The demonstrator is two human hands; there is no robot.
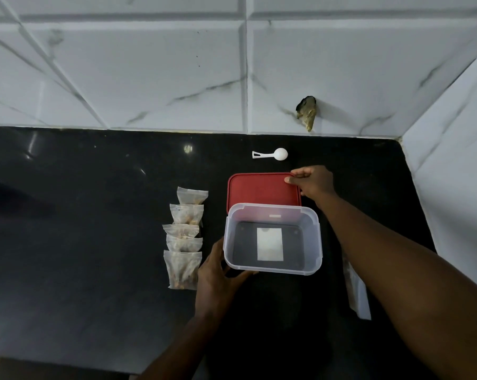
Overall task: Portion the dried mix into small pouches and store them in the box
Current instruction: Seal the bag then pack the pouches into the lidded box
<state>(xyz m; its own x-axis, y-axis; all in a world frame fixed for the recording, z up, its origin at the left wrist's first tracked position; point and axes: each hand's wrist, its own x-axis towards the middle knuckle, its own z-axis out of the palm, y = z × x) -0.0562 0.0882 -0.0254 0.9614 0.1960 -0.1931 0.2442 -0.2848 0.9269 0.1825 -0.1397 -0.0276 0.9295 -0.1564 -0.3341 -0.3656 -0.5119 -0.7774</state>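
Observation:
A clear plastic box (273, 267) stands open on the black counter, with only a white label showing through its bottom. My left hand (218, 272) holds its near-left corner, fingers curled under the rim. Just behind the box lies its red lid (262, 189) flat on the counter. My right hand (313, 181) pinches the lid's far-right corner. Left of the box, several small clear pouches (184, 237) filled with brownish dried mix lie in an overlapping column.
A white measuring scoop (273, 154) lies near the back wall. A clear bag (359, 292) lies partly hidden under my right forearm. White marble-look tiles form the back and right walls, with a dark hole (307, 111) in the back one. The counter's front edge is at lower left.

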